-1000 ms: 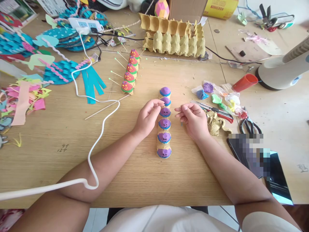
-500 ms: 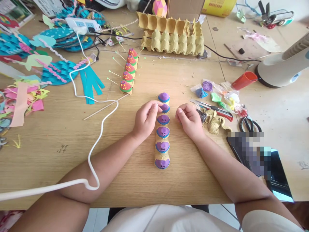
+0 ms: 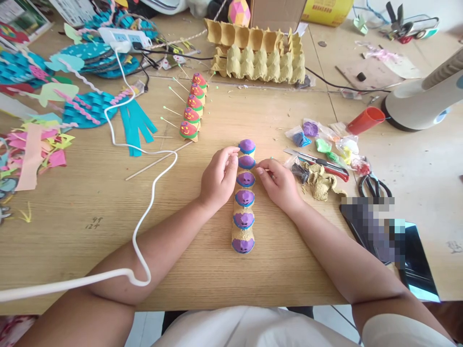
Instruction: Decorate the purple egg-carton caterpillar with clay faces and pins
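An egg-carton strip [image 3: 243,233] lies lengthwise before me, its cups capped with purple clay and edged in blue. Small dark faces mark the nearer cups; the two farthest caps look plain. My left hand [image 3: 219,177] is at the strip's left side, fingers curled together, fingertips against its edge by the two far cups. Opposite, my right hand [image 3: 280,182] is closed, with thumb and forefinger pinched close to the second-farthest cup. Whatever small thing may be in that pinch is hidden. Beyond my left hand stands a second strip [image 3: 191,114] with red and green faces and pin-like feelers.
At right lie bagged clay [image 3: 310,128], a utility knife [image 3: 331,168], torn carton scraps [image 3: 320,182], black-handled scissors [image 3: 375,185] and a phone [image 3: 415,260]. A white cable [image 3: 154,193] crosses my left forearm. Egg cartons [image 3: 265,62] stand at the back.
My right hand has moved left, up to the strip. My left fingertips have drawn back from the second cup to the strip's left edge. The strip's far end has shifted slightly right.
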`<state>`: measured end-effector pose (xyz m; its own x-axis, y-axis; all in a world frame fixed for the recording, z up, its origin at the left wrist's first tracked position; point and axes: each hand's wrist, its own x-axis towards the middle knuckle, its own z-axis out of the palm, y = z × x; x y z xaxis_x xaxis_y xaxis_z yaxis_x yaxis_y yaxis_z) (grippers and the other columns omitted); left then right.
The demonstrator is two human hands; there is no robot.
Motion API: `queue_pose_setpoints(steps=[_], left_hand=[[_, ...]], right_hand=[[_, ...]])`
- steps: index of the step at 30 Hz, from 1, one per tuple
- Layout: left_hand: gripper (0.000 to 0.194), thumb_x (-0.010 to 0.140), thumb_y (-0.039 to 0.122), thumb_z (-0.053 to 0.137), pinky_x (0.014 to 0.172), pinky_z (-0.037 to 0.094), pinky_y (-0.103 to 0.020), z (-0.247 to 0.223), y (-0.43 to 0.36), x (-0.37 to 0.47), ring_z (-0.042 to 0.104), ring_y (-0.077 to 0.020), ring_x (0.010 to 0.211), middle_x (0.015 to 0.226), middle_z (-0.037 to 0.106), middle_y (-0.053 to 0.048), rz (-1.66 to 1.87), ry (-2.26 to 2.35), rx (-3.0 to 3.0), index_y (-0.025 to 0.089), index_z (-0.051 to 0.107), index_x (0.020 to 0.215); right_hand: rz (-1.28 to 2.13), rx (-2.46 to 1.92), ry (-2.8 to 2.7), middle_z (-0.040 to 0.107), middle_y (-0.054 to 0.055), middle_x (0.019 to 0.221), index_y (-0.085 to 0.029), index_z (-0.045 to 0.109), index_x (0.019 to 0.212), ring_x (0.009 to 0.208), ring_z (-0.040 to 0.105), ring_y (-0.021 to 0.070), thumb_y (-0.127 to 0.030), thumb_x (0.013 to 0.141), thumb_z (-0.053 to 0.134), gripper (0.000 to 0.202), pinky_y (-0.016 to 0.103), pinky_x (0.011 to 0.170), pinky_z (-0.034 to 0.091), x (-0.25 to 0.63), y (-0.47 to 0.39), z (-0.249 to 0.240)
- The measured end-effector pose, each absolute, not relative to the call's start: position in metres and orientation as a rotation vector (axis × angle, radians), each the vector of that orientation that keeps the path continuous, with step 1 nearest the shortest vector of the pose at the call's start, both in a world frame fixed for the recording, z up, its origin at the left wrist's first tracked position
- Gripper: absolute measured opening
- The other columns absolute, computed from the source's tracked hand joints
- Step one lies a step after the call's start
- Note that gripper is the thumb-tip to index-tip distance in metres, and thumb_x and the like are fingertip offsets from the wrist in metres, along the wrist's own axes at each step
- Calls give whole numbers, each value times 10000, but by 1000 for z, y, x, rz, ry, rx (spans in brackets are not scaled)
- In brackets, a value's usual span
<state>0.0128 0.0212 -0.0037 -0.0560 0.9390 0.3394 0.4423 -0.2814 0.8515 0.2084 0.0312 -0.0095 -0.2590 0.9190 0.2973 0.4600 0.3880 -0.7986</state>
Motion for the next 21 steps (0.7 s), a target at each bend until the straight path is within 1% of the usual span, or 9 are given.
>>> queue_pose_setpoints(steps=[6,9,12,16,21], left_hand=[[317,1089,417,441,913,545,-313,-7,22,13,712,-206,1097,1221,744,-94,1279,1439,1692,211,644,1219],[337,1089,433,442,910,556,-319,-8,21,13,705,-222,1146,1225,742,-104,1268,1436,1683,202,638,1237],[352,1087,448,444,899,571,-324,-9,20,14,699,-234,1177,1238,739,-109,1261,1434,1683,202,632,1254],[346,1088,441,443,875,583,-320,-10,21,14,709,-230,1157,1227,743,-106,1261,1410,1689,205,632,1257],[338,1093,431,438,860,586,-307,-12,22,14,717,-218,1136,1214,749,-100,1277,1376,1716,208,639,1247]], right_hand=[[768,-1165,-1813,692,34,851,-237,645,890,810,624,197,-348,1017,590,177,341,749,479,207,33,-10],[780,-1181,-1809,692,38,864,-225,640,890,803,619,190,-342,1015,593,177,333,745,482,207,33,-8],[755,-1231,-1813,679,29,841,-221,632,876,773,600,179,-339,1012,601,183,322,724,482,207,32,-6],[703,-1271,-1819,649,16,795,-221,609,830,730,579,166,-303,993,616,183,300,682,476,207,31,-3],[687,-1286,-1822,659,19,802,-219,625,824,683,561,151,-277,968,627,156,279,613,461,205,29,-2]])
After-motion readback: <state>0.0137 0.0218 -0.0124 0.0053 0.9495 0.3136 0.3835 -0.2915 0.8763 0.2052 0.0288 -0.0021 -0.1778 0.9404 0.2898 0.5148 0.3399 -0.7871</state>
